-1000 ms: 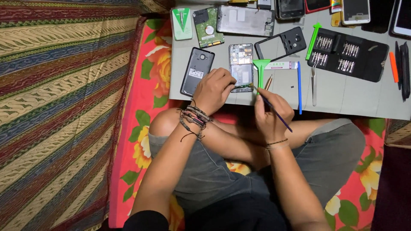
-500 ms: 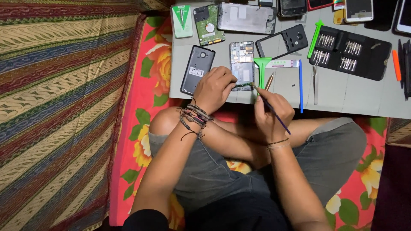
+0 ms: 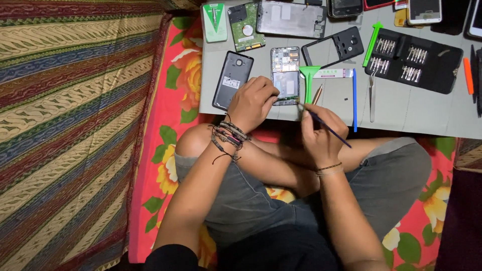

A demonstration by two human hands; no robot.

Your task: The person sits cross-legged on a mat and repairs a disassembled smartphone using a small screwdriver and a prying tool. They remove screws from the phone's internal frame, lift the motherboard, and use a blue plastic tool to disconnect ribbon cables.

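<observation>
Opened smartphone body with its bare circuit board showing (image 3: 285, 75) lies flat near the front edge of the grey tabletop (image 3: 401, 113), between a dark grey phone back cover (image 3: 232, 79) on its left and a green plastic pry tool (image 3: 308, 80) on its right. Its lower left corner is hidden under the left hand (image 3: 252, 103), whose fingers curl down onto the edge of the phone; how firmly they press cannot be told. The right hand (image 3: 317, 133) is closed around a thin dark blue screwdriver (image 3: 326, 128), held like a pen, its tip at the lower right corner of the phone. Whether the tip touches the board is too small to make out.

Behind the phone lie a black plastic phone frame (image 3: 334, 46), a green hard-drive circuit board (image 3: 246, 26) and a silver metal phone chassis (image 3: 291, 19), the last cut off by the top edge. A black case of screwdriver bits (image 3: 419, 62) lies open to the right, with steel tweezers (image 3: 372, 98) and a slim blue plastic spudger (image 3: 354, 100) near it. Several more phones at the top edge are only partly in view.
</observation>
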